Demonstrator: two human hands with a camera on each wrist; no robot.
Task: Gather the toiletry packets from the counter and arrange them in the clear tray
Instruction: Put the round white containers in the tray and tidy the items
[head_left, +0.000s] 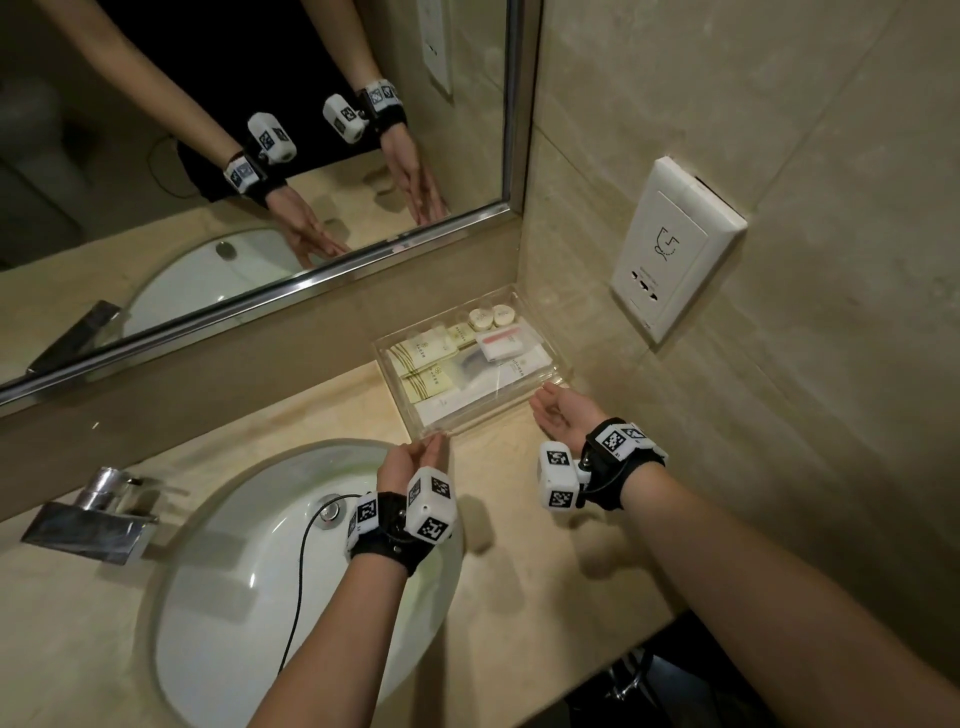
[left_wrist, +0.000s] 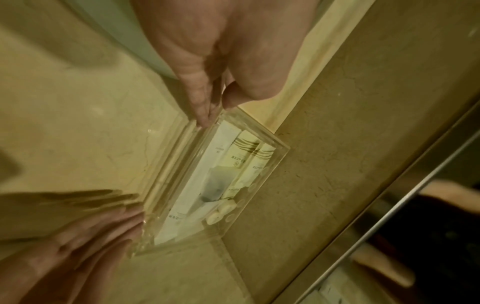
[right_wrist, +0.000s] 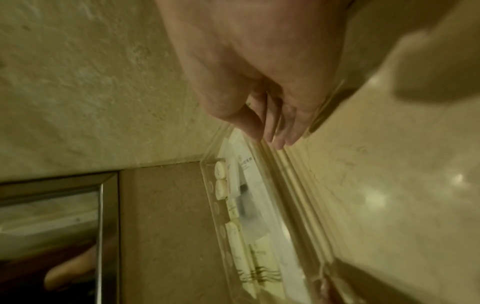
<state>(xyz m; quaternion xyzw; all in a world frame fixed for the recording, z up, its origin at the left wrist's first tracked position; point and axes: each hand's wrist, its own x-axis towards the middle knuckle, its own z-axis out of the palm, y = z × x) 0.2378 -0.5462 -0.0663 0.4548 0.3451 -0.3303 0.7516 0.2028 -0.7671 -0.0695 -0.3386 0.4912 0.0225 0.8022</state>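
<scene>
The clear tray sits in the back right corner of the counter, against both walls. In it lie cream toiletry packets, a white packet and two small round lids. My left hand has straight fingers touching the tray's near left corner; its fingertips rest on the rim. My right hand is flat with straight fingers at the near right corner, and its fingertips meet the tray wall. Neither hand holds anything. The packets show through the wall.
A white sink basin with a black cable lies front left, with a chrome faucet beside it. The mirror runs along the back wall. A white socket plate hangs on the right wall. The counter edge drops off front right.
</scene>
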